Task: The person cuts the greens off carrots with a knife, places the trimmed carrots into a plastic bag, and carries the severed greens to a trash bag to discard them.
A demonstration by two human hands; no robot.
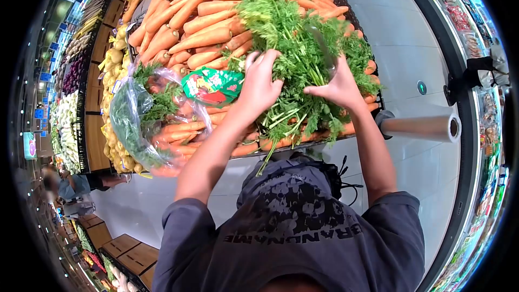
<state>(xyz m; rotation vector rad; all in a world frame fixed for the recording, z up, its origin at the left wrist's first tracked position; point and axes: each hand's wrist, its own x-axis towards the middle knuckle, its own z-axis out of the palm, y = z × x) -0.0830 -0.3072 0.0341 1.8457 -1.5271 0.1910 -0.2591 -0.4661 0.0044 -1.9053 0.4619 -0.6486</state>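
Loose green carrot tops [294, 48] lie in a heap over orange carrots [208, 21] on the display. At the left edge of the heap is my left hand [262, 84], its fingers bent and its thumb apart, touching the leaves. My right hand [340, 86] is at the heap's right side, thumb stretched left over the stems and away from the fingers. A blurred grey strip [323, 46] shows by its fingertips; I cannot make out what it is. Left of my left hand lie a green and red printed packet [213, 85] and a clear plastic bag [130, 113] with carrots and leaves inside.
A roll of clear plastic bags [421, 127] sticks out at the display's right corner. Shelves of vegetables [70, 124] line the left, and a chilled shelf [489, 124] curves along the right. Another person [75, 186] stands at the far lower left.
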